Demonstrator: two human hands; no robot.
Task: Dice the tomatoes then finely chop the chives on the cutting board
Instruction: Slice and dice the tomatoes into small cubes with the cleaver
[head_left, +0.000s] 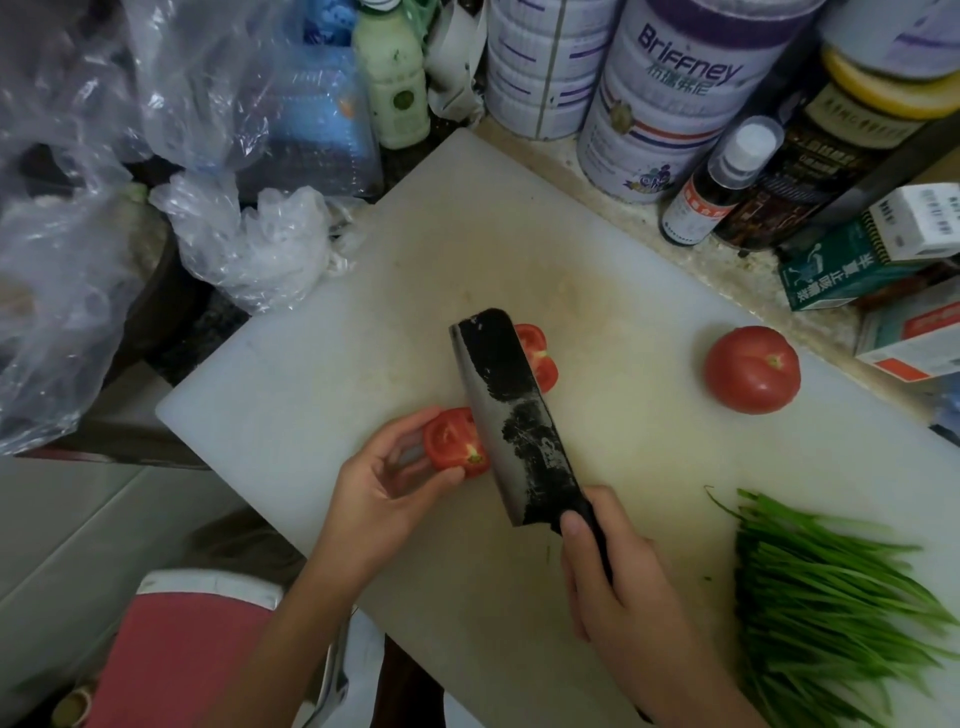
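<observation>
Though mottled, broad rectangular cleaver (511, 410) beside glossy tomato half (453, 441)

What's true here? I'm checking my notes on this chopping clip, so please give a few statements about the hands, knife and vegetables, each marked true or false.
1. The right hand grips the knife by its handle. True.
2. Everything red on the cutting board is already cut. False: a whole tomato lies towards its right side.
3. The left hand holds a tomato half, cut face up. True.
4. The chives are already finely chopped. False: they lie in long uncut strands.
</observation>
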